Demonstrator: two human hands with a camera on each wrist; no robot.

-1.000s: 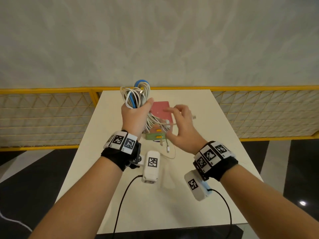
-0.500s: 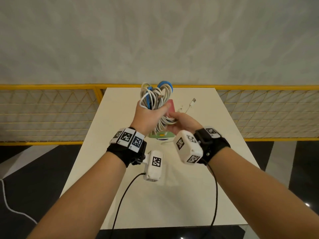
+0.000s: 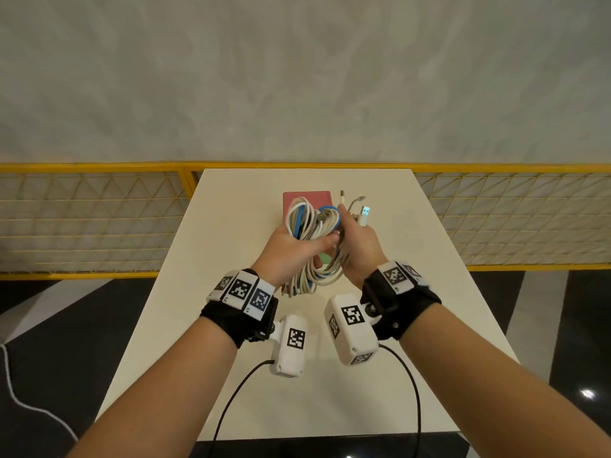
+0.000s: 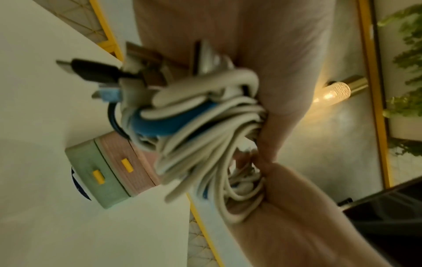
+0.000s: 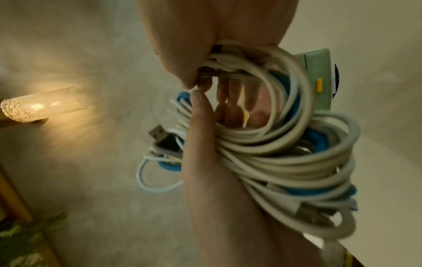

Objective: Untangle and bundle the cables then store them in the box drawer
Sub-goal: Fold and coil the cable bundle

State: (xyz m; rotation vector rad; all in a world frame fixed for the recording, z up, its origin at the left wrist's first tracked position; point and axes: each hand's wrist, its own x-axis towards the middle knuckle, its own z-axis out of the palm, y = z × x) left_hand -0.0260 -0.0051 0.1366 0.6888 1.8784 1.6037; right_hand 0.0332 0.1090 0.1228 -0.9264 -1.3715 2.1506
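Note:
A coiled bundle of white and blue cables (image 3: 313, 226) hangs above the white table (image 3: 396, 292), held by both hands. My left hand (image 3: 294, 244) wraps round its left side, and my right hand (image 3: 358, 241) grips its right side. Several plug ends (image 3: 363, 215) stick up beside the right hand's fingers. Just behind and under the bundle stands the box, with a pink top (image 3: 307, 197) and a green lower drawer (image 4: 98, 180) with yellow handles; both drawers look closed. The left wrist view shows the bundle (image 4: 205, 137) close up, and the right wrist view shows its loops (image 5: 274, 153).
A yellow mesh railing (image 3: 99, 219) runs behind the table on both sides. Black leads (image 3: 231, 401) trail from the wrist cameras over the table's near edge. A white cord (image 3: 20, 401) lies on the dark floor at left. A wall lamp (image 5: 34, 106) glows.
My right hand, open beside a loose cable end a second ago, has closed on the bundle. Both hands have lowered the bundle toward the box.

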